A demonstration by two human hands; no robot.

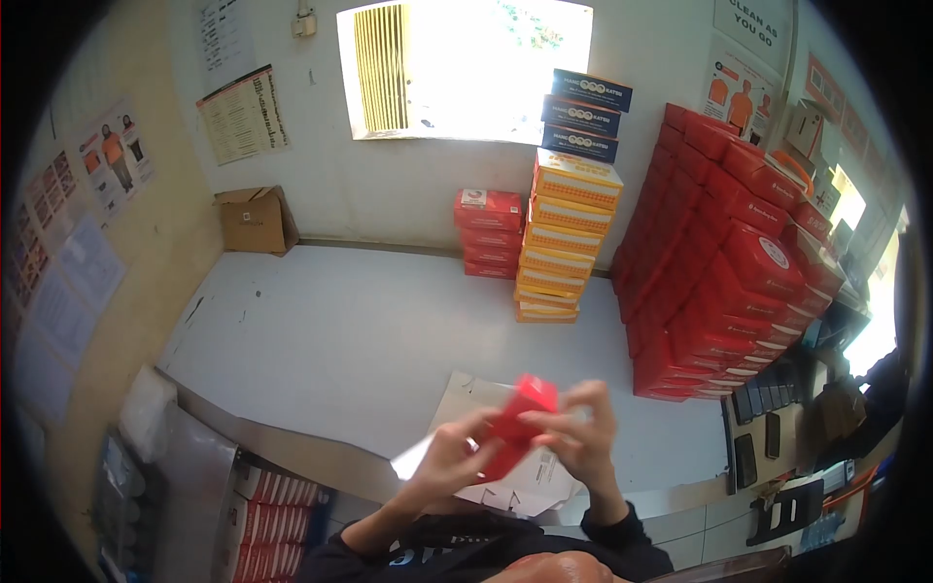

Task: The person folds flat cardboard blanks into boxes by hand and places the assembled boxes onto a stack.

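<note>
A small red carton (502, 455) is held up between my two hands, above the near edge of the white table. My left hand (449, 455) is closed around its left and lower side. My right hand (580, 435) pinches the right side near the upper end, with some fingers lifted and blurred. Beneath the carton lies a pale flat cardboard piece (536, 483) with a white sheet-like part sticking out to the left. Whether the carton's flaps are folded cannot be made out.
Red boxes (489, 209), a tall stack of yellow-and-white boxes (569, 209) topped by dark blue boxes (588, 117), and a large pile of red boxes (700, 243) stand on the table (321, 321). A brown carton (255, 220) sits at back left. Another person's dark sleeve (880, 398) shows right.
</note>
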